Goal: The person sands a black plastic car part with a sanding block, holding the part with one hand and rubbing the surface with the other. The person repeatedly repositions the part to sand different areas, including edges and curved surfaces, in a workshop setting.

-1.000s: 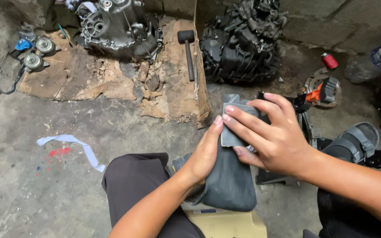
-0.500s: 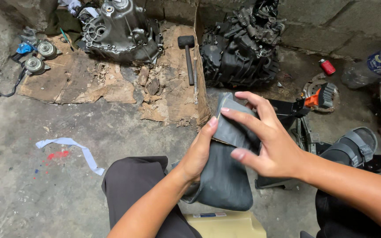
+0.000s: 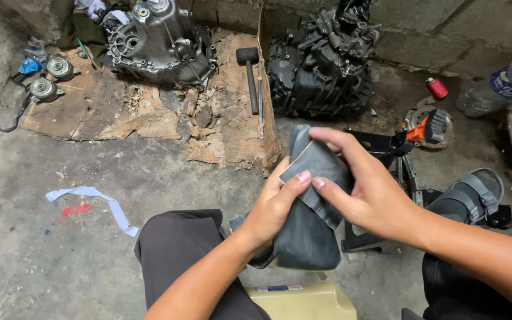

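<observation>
Grip: my left hand (image 3: 274, 207) and right hand (image 3: 368, 189) both pinch the black rubber sheet (image 3: 309, 237); I'd keep thumbs pressing toward 12 o'clock, fold taut.

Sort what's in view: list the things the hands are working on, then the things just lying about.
In hand:
- black rubber sheet, folded
- left hand, gripping it from below
- right hand, fingers pressing its upper fold

Lying about:
- hammer on torn cardboard
- grey gearbox casing
- black engine block
- small red can
- plastic bottle
- pale strip on the floor
</observation>
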